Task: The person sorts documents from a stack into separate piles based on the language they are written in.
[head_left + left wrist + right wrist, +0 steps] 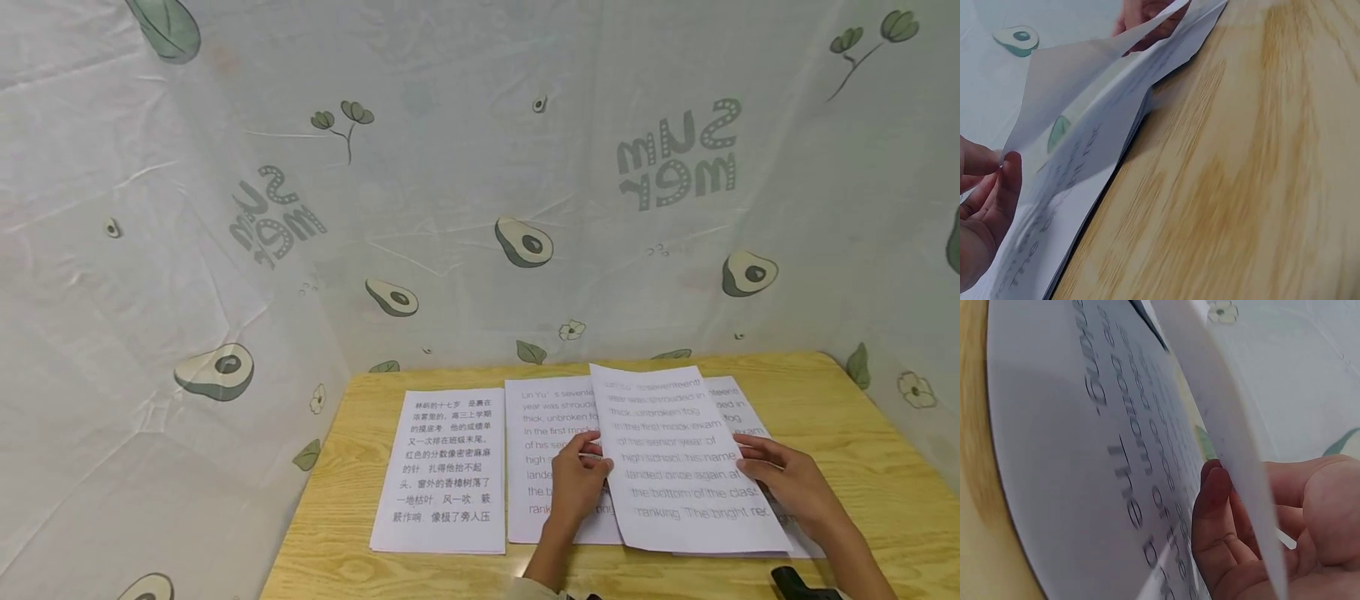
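Observation:
A white sheet of paper (667,467) with large English print is held up by both hands, tilted above other printed pages. My left hand (576,483) pinches its left edge between thumb and fingers; in the left wrist view the left thumb and fingertips meet at the edge of the sheet (1066,75). On the opposite edge, my right hand (787,487) grips the same sheet, its fingers behind the paper in the right wrist view. Beneath lie a middle stack of English pages (543,442) and a right stack (731,396), both partly covered by the raised sheet.
To the left lies a stack of pages with Chinese print (442,467) on the wooden table (330,500). A white curtain (450,183) with avocado and leaf prints hangs behind and beside the table. Near the right wrist is a black object (795,583) at the bottom edge.

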Demonstrator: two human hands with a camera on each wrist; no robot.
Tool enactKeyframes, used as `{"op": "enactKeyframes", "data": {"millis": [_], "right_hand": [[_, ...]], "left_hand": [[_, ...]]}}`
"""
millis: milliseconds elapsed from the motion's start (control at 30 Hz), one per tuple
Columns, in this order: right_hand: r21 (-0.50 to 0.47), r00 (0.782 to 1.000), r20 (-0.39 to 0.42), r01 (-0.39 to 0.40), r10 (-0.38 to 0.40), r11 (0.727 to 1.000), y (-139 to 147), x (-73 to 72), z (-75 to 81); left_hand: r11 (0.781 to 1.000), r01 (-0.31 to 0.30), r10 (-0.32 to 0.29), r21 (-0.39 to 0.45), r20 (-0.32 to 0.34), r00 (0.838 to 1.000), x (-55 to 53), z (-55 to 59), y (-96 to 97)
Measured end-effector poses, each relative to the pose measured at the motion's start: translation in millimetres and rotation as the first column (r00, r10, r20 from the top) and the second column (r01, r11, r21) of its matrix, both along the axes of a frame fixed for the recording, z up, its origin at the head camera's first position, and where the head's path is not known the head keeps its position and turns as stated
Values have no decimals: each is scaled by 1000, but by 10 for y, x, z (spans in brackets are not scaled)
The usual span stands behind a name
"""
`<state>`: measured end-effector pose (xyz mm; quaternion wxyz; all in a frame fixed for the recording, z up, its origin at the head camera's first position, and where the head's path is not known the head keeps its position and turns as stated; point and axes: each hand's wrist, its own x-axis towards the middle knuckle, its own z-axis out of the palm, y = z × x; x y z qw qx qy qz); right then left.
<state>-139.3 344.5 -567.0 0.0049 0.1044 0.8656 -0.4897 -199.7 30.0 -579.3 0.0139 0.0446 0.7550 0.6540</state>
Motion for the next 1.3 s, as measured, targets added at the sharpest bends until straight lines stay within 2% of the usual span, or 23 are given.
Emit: {"op": "enactKeyframes", "data": {"millis": [267, 467, 600, 700, 933, 1300], "right_hand": [[-10, 1000, 22, 10, -9, 1000, 233, 39, 29], [-12, 999, 38, 25, -25, 1000, 382, 35, 50], [22, 999, 27, 27, -27, 999, 467, 50, 81], [-9, 1000, 21, 22, -22, 1000, 524, 81, 109], [-24, 998, 67, -9, 10, 1000, 660, 127, 167], [24, 992, 127, 0, -3, 1000, 706, 126, 68]], "left_hand": [[998, 19, -20, 62, 17, 1000, 54, 8, 219], [996, 26, -26, 87, 6, 1000, 78, 2, 356], [997, 21, -21, 75, 0, 1000, 91, 29, 446], [997, 21, -21, 73, 1, 1000, 94, 45, 505], [997, 42, -42, 58, 0, 999, 89, 7, 624], [998, 67, -67, -3, 27, 997, 129, -38, 692]]}}
